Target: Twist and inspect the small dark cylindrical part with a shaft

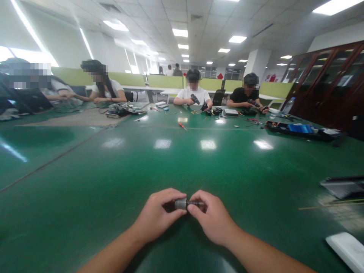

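My left hand (157, 216) and my right hand (212, 217) meet just above the green table (113, 178), near its front edge. Between them they hold a small grey metal cylinder (181, 203) with a dark shaft sticking out to the right. The left fingers wrap round the cylinder's body. The right thumb and fingers pinch the shaft end. Both forearms come in from the bottom of the view.
A dark flat device (342, 185) and a white object (348, 250) lie at the right. A red screwdriver (182, 125) lies mid-table. Several people sit along the far side and left with tools and parts; a black tray (298, 131) is at the far right.
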Tool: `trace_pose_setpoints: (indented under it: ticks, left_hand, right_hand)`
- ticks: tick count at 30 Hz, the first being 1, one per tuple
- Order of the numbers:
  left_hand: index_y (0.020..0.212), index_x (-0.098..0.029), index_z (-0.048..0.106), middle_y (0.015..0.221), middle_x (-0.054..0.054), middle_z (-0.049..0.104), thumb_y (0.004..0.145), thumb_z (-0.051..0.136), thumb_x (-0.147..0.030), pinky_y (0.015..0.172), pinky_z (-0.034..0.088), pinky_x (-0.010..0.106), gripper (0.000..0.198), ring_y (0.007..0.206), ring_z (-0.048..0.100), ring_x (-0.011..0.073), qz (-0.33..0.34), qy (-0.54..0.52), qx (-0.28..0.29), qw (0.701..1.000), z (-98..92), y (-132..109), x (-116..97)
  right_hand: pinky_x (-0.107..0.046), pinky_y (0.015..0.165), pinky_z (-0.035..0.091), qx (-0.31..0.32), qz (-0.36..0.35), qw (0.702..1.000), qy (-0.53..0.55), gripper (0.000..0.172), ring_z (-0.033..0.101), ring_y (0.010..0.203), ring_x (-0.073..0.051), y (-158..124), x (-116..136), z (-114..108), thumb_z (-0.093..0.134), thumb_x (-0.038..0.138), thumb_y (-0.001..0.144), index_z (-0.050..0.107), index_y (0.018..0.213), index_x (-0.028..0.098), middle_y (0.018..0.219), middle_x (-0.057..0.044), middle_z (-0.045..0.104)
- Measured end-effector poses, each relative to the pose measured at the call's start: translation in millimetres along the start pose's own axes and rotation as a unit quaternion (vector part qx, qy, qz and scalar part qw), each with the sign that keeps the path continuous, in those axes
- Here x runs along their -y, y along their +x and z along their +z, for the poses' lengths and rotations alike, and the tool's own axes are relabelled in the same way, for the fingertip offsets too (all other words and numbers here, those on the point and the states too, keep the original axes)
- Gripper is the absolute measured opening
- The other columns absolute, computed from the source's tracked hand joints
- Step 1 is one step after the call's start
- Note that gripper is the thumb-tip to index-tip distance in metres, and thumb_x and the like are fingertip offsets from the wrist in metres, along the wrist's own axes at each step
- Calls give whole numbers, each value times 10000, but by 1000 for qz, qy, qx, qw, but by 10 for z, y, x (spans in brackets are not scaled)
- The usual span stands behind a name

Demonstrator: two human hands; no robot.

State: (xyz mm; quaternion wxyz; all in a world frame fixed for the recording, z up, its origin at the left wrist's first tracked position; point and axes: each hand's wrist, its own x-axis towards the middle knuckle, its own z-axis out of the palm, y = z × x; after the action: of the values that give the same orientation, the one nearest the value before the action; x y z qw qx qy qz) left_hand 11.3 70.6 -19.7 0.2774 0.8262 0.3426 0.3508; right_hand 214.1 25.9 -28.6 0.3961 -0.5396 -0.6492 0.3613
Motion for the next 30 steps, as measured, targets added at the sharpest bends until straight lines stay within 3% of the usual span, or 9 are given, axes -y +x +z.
trace_pose_setpoints:
  ticks: [21,30]
  left_hand:
    - [1001,-227,768,949,57,757,787,773,-205,779,563,288,215,859,707,200,13,15,-17,1000,1,-4,-13]
    - [1014,-242,766,946,37,755,789,780,-192,786,551,273,231,855,702,180,13,5,-17,1000,-3,-15,-32]
  right_hand:
    - [-250,640,395,-3,-4,1000,7,50,573,705,-148,-20,-6,13,639,223,857,685,865,209,786,14,643]
    - [-257,656,411,0,0,1000,16,51,585,717,-157,-28,-11,2,638,226,858,686,865,210,801,9,657]
